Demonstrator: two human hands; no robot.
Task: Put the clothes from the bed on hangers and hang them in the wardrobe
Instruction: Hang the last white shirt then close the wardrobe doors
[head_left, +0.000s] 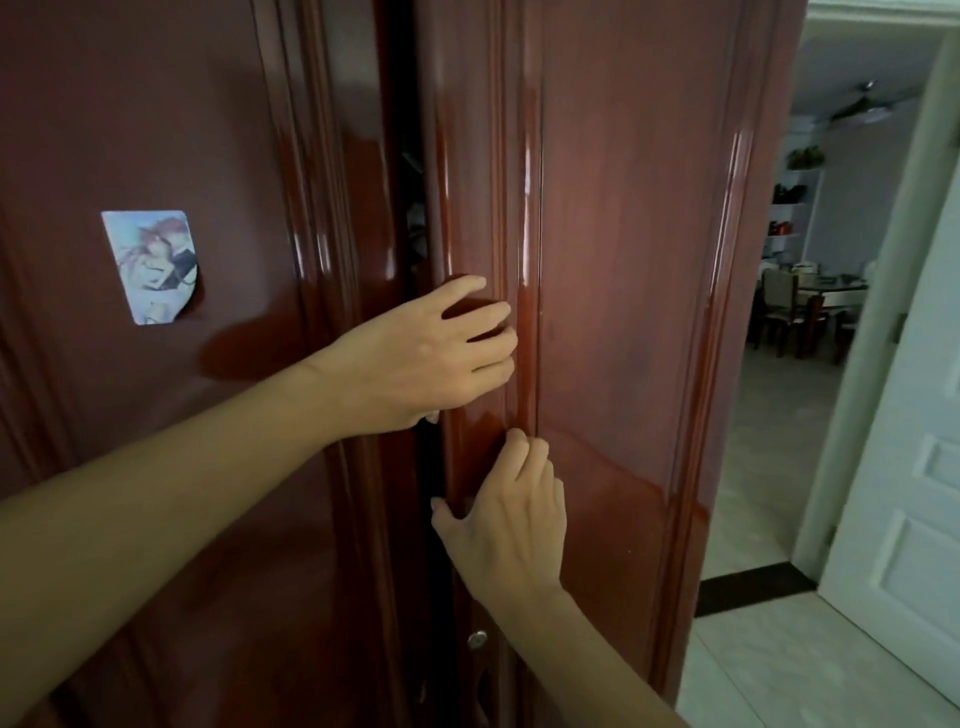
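Both palms flat on right wardrobe door (613, 312), nearly closed; left hand (426, 353) fingers straight, right hand (511, 512) slightly bent, gripping nothing. Press evenly nr the edge, thumbs clear of gap. Clothes, hangers not visible.

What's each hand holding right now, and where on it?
Both are on the right wardrobe door, at its inner edge by the gap. Left hand lies over that edge; right hand lies below it, fingers bent. Neither carries anything; whether either truly grips, I cannot tell.

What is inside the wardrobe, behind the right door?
Only a dark narrow gap shows beside the right door, with blurred shapes that I cannot identify. Both doors cover everything else inside.
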